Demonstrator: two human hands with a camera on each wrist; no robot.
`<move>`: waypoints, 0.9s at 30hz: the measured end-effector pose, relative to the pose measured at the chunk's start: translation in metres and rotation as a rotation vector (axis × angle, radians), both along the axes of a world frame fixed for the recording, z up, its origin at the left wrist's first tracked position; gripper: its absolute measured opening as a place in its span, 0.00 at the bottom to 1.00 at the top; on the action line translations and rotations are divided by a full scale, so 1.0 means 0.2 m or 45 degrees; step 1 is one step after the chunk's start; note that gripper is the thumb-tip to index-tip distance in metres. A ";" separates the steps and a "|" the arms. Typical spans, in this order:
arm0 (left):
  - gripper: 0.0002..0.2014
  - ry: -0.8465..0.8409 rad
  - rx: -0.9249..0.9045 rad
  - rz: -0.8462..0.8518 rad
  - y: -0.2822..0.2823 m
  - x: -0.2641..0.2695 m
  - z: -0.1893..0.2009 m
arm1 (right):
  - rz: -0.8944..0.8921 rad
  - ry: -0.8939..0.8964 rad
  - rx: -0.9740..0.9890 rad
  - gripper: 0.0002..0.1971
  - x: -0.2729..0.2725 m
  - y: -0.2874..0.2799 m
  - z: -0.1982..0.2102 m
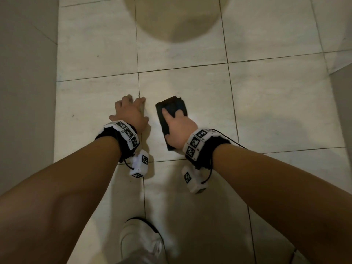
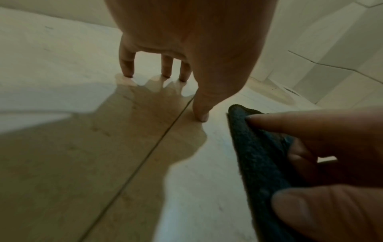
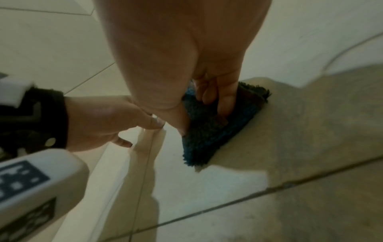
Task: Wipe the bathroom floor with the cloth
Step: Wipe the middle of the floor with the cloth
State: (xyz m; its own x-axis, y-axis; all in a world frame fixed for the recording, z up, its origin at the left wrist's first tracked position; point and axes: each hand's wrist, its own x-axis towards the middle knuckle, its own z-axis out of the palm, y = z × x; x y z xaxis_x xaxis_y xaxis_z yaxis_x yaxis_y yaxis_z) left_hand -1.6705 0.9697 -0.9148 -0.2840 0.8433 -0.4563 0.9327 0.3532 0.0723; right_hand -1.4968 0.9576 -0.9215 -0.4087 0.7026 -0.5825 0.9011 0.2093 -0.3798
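Here, on pale floor tiles (image 1: 190,54): folded dark blue cloth (image 1: 171,105), flat beneath right hand (image 1: 180,128), fingers curled over its top and gripping. Just beside, apart from cloth: left hand (image 1: 131,113), holding nothing, fingers spread, tips planted on tile by a grout line. Marker-covered bands on 2 wrists. Below, nearer the body: 1 white shoe (image 1: 141,239).
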 end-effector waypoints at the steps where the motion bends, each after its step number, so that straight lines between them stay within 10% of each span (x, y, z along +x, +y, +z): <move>1: 0.34 0.002 0.006 0.004 0.00 0.00 0.00 | 0.011 0.004 -0.003 0.46 -0.01 -0.01 0.00; 27: 0.29 -0.019 -0.024 -0.001 -0.05 0.07 0.04 | -0.253 -0.172 0.069 0.45 0.95 -0.06 0.02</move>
